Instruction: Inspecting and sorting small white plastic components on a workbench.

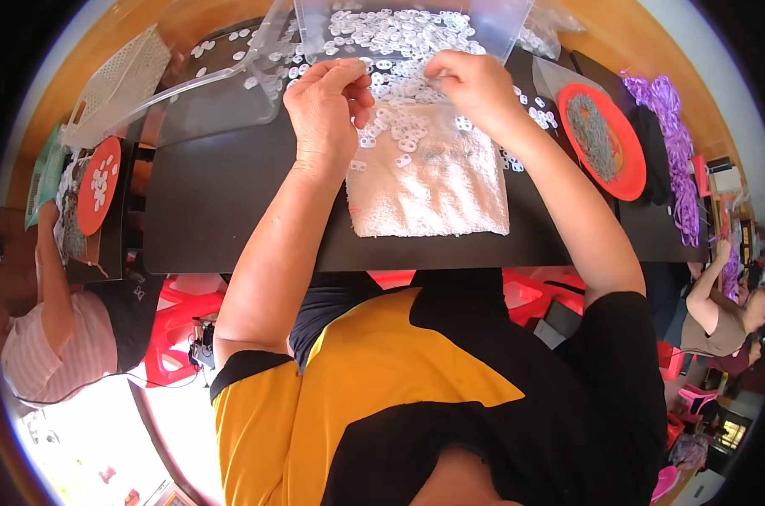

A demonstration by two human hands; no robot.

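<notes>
My left hand (328, 105) hovers over the far edge of a white towel (429, 190) on a black table (214, 202), its fingertips pinched on a small white plastic ring. My right hand (471, 84) is curled beside it, fingers closed around something small that I cannot make out. Several small white plastic rings (395, 126) lie scattered on the towel under both hands. More of them fill a clear plastic bin (399, 29) just beyond my hands.
A clear lid (205, 84) lies left of the bin. An orange plate (606, 139) holding grey metal parts sits at right, purple cords (673, 126) beyond it. Left: another orange plate (96, 181) with white pieces, a beige basket (121, 80). Other people sit at both sides.
</notes>
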